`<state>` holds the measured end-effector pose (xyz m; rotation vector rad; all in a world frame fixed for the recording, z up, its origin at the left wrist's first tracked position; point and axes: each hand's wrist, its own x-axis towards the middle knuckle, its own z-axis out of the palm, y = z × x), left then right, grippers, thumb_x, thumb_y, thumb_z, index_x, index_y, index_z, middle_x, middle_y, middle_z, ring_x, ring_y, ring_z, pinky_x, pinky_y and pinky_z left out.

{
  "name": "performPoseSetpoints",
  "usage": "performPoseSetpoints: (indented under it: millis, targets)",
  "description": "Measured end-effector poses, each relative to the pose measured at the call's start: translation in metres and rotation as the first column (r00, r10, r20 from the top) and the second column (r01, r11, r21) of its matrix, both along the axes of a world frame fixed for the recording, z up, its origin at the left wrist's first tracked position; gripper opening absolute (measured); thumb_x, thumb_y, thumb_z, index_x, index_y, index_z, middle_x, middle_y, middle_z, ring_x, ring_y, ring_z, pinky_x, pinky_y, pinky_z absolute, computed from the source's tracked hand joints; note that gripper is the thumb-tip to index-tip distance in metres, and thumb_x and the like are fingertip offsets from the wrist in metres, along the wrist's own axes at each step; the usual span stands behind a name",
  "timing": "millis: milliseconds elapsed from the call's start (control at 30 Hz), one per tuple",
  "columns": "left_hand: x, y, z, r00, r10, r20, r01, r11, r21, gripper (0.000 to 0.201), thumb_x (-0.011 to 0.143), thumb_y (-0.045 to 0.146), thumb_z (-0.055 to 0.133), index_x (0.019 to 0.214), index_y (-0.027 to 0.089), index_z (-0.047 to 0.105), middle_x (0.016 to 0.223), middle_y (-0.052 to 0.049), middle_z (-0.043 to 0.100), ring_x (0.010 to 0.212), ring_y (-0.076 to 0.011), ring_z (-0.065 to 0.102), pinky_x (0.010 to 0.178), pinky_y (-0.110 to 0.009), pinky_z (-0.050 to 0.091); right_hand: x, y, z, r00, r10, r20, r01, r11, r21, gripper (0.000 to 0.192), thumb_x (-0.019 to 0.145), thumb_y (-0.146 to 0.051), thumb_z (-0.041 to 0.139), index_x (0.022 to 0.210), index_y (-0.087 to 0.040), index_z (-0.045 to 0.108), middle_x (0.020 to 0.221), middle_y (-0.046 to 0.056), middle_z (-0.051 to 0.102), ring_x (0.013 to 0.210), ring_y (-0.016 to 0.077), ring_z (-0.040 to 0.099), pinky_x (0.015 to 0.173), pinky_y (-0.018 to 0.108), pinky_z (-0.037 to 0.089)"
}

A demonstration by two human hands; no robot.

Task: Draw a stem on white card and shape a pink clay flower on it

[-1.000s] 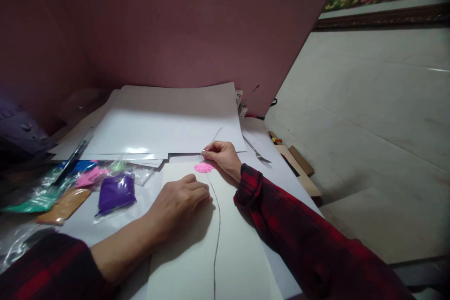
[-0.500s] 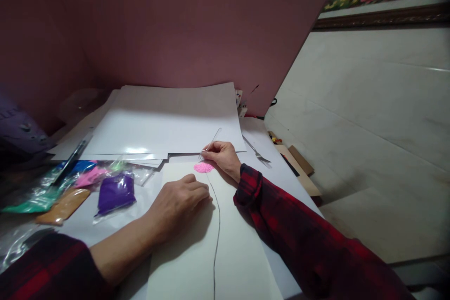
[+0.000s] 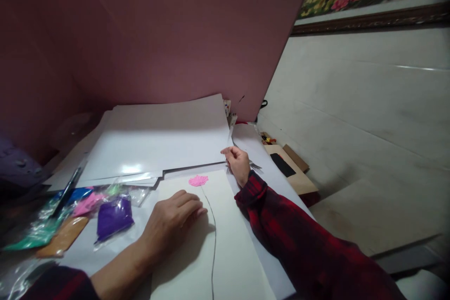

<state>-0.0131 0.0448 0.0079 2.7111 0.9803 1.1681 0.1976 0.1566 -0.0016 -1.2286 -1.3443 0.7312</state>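
My left hand [image 3: 170, 220] lies flat, fingers together, on a white sheet [image 3: 228, 262]. The sheet bears a black drawn stem line and a small pink patch [image 3: 198, 180] at the line's top. My right hand [image 3: 238, 161], in a red-black plaid sleeve, sits to the right of the pink patch, off the sheet. Its thumb and forefinger are pinched on a thin tool whose tines [image 3: 228, 168] peek out below the hand. A metal fork [image 3: 256, 166] lies just behind that hand.
Small bags of coloured powder lie at the left: purple [image 3: 114, 213], pink [image 3: 87, 202], orange [image 3: 63, 241] and green [image 3: 31, 236]. A pen [image 3: 68, 185] lies near them. Large white sheets [image 3: 154, 138] are stacked behind. Brown cardboard [image 3: 291, 176] lies at the right edge, a pink wall behind.
My right hand has lifted off the pink patch and moved right, toward the fork. The view has swung right and down. My left hand stays on the sheet.
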Motion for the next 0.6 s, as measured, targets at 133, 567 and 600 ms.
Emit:
performPoseSetpoints:
  millis: [133, 567, 600]
  targets:
    - [-0.0034, -0.0002, -0.0020, 0.993, 0.115, 0.033, -0.116, 0.993, 0.017, 0.028, 0.089, 0.009, 0.046, 0.063, 0.018, 0.047, 0.058, 0.000, 0.050, 0.055, -0.0120, 0.047, 0.050, -0.023, 0.037, 0.0082, -0.0062, -0.0019, 0.993, 0.009, 0.120, -0.010, 1.000, 0.007, 0.024, 0.076, -0.039, 0.062, 0.064, -0.019, 0.064, 0.052, -0.003, 0.047, 0.052, 0.0125, 0.041, 0.052, 0.026, 0.034]
    - [-0.0094, -0.0001, -0.0071, 0.975, 0.214, 0.057, -0.199, 0.959, -0.203, 0.032, 0.095, 0.021, 0.042, 0.065, 0.022, 0.029, 0.056, 0.006, 0.033, 0.047, -0.0089, 0.035, 0.046, -0.020, 0.031, 0.0056, -0.0063, -0.0077, 0.950, 0.033, 0.310, -0.021, 0.999, -0.042, 0.020, 0.078, -0.035, 0.060, 0.070, -0.020, 0.069, 0.058, -0.002, 0.057, 0.057, 0.0128, 0.050, 0.056, 0.024, 0.038]
    - [-0.0098, -0.0002, -0.0076, 0.974, 0.221, 0.049, -0.204, 0.951, -0.232, 0.033, 0.095, 0.023, 0.041, 0.065, 0.022, 0.030, 0.054, 0.006, 0.035, 0.046, -0.0089, 0.037, 0.045, -0.020, 0.032, 0.0052, -0.0063, -0.0074, 0.951, 0.028, 0.309, -0.018, 0.999, -0.035, 0.020, 0.078, -0.035, 0.060, 0.070, -0.020, 0.068, 0.058, -0.002, 0.057, 0.057, 0.0128, 0.050, 0.056, 0.024, 0.038]
